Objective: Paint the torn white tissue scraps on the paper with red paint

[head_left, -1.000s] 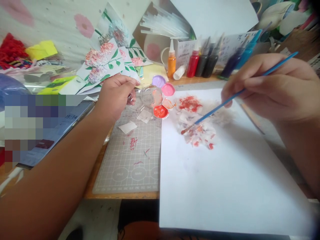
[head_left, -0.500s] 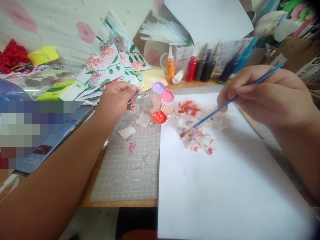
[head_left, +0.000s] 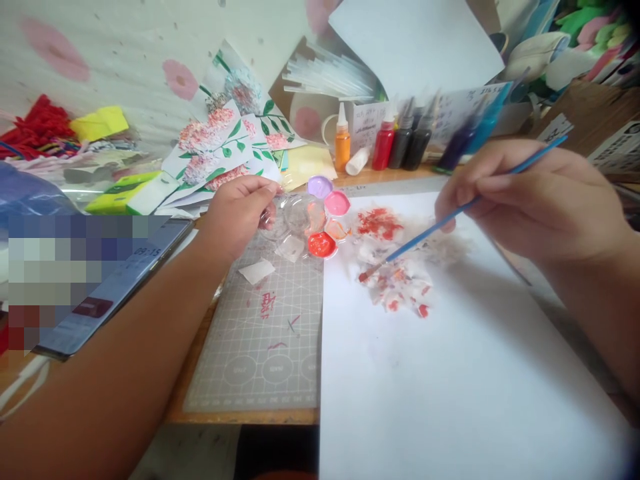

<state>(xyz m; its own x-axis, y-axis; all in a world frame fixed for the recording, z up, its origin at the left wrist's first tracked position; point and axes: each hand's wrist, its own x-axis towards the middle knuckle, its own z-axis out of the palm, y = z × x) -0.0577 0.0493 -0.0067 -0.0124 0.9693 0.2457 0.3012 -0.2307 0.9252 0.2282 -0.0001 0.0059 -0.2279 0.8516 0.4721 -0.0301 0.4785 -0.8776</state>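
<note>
Bristles of the blue paintbrush [head_left: 450, 217] touch the red-dabbed patch [head_left: 397, 283] on the white sheet [head_left: 450, 373], and we take that patch as our landmark. We pinch the brush in our right hand [head_left: 530, 200], fingers pressed together around the shaft; its long axis runs from the tip at the patch up and to the right, past our knuckles, so the hand sits up-right of the patch with the tip pointing down-left. Our right hand is much the nearer to the patch. Left of the patch, just off the sheet's edge, lies the clear paint palette [head_left: 313, 220] with red, pink and lilac wells; our left hand [head_left: 240, 210] pinches its near-left rim between thumb and fingers. Below-left of the patch spreads the grey cutting mat [head_left: 265, 340], bearing small paper scraps [head_left: 256, 271]. Beyond the patch, paint bottles [head_left: 385, 143] stand in a row, with flower cards [head_left: 225, 143] further left. Nothing lies between the brush tip and the palette wells.
</note>
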